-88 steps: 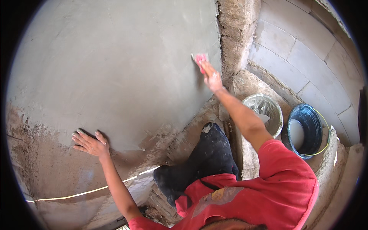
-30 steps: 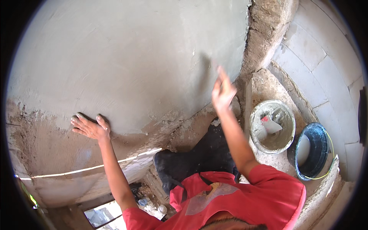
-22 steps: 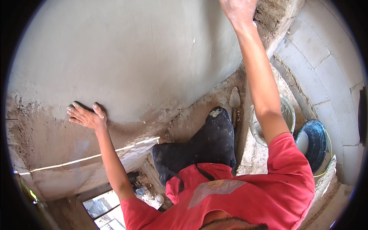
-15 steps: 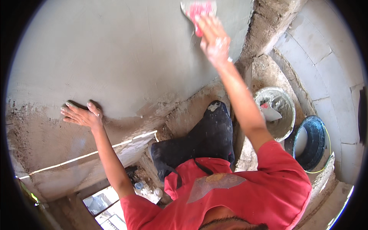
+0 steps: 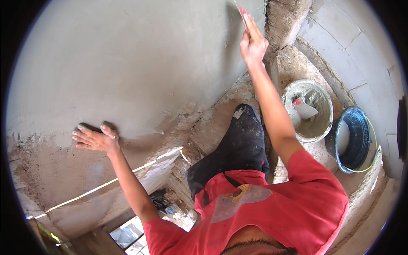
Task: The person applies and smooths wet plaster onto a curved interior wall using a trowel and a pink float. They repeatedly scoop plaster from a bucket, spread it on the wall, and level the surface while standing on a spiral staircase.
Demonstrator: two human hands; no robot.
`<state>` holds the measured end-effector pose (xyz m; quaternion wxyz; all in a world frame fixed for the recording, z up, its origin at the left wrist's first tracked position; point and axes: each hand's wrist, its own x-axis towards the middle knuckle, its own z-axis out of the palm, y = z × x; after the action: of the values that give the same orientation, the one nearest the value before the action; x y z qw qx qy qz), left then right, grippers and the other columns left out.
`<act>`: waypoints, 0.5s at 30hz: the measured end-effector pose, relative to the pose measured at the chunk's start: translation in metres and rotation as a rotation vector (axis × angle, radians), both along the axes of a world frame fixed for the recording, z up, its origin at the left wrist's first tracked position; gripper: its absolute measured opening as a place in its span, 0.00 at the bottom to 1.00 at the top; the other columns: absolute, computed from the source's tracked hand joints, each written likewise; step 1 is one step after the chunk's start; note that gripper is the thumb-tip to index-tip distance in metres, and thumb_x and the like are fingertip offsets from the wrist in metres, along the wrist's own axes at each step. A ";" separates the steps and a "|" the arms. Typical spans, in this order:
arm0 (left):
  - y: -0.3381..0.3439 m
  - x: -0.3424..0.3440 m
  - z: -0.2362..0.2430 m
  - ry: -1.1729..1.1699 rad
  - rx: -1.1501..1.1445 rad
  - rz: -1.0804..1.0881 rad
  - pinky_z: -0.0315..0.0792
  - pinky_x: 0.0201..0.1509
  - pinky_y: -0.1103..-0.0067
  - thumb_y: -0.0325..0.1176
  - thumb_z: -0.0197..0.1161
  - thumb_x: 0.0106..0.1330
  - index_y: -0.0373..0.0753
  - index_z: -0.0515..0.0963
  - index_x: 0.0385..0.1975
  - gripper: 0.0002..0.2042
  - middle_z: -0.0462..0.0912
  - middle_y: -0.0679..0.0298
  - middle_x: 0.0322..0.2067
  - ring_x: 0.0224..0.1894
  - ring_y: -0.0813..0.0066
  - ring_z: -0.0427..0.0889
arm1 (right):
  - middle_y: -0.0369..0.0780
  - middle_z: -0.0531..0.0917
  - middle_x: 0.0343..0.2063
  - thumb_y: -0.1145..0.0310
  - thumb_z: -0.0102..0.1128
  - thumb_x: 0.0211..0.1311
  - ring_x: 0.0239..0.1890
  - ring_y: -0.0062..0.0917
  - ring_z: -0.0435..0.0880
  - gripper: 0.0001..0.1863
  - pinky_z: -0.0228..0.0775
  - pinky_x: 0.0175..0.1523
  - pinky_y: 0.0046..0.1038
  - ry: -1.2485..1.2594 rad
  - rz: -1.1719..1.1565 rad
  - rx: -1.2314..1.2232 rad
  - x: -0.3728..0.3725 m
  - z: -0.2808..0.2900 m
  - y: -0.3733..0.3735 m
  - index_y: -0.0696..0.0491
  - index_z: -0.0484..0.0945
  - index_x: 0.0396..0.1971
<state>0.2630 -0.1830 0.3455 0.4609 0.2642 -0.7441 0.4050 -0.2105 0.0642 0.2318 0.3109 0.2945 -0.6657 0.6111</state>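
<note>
My left hand [image 5: 97, 138] rests with fingers spread against the wall, by the ragged lower edge of the smooth grey plaster [image 5: 127, 68]. My right hand [image 5: 254, 46] is raised near the wall's right edge, its fingers closed around a red-handled putty knife [image 5: 243, 12]. The knife is turned nearly edge-on, so only a thin strip of it shows. It appears apart from the plaster, with a dark shadow to its left. To the right of my right forearm stands a bucket [image 5: 329, 104] smeared with grey plaster. A second putty knife [image 5: 306, 111], with a pale blade, lies inside it.
Beside the plaster bucket a dark blue bucket [image 5: 362, 140] lies tilted, a yellow cord [image 5: 372, 127] along its rim. A rough concrete column [image 5: 285, 23] borders the plaster. Pale block wall [image 5: 361, 55] rises at right. A window opening [image 5: 127, 233] lies lower left.
My right hand has moved right and upward, turning the putty knife from broad side to nearly edge-on and away from the plaster. My left hand stays on the wall; the whole view has shifted slightly.
</note>
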 end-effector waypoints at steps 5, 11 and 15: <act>0.042 -0.056 0.015 -0.226 -0.057 -0.303 0.18 0.79 0.45 0.52 0.50 0.76 0.35 0.53 0.78 0.37 0.45 0.47 0.80 0.83 0.53 0.36 | 0.45 0.81 0.61 0.88 0.54 0.55 0.66 0.42 0.78 0.34 0.73 0.68 0.36 -0.089 -0.025 0.057 0.000 0.001 -0.024 0.44 0.80 0.62; 0.064 -0.180 0.017 -0.760 -0.006 -0.158 0.30 0.84 0.58 0.52 0.52 0.76 0.58 0.57 0.78 0.31 0.53 0.76 0.79 0.81 0.77 0.49 | 0.47 0.80 0.62 0.85 0.50 0.60 0.65 0.42 0.79 0.31 0.74 0.67 0.36 -0.112 -0.002 0.019 0.040 -0.049 -0.046 0.46 0.78 0.64; 0.063 -0.191 0.021 -0.911 -0.051 -0.030 0.38 0.85 0.62 0.55 0.46 0.77 0.65 0.53 0.79 0.31 0.52 0.84 0.79 0.80 0.83 0.49 | 0.49 0.78 0.63 0.86 0.52 0.61 0.64 0.43 0.79 0.32 0.75 0.67 0.37 -0.182 0.073 0.042 0.127 -0.090 -0.048 0.45 0.78 0.64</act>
<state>0.0723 -0.1200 0.3666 0.0989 0.0371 -0.8646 0.4913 -0.0839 0.0160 0.1413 0.2205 0.2684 -0.6927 0.6320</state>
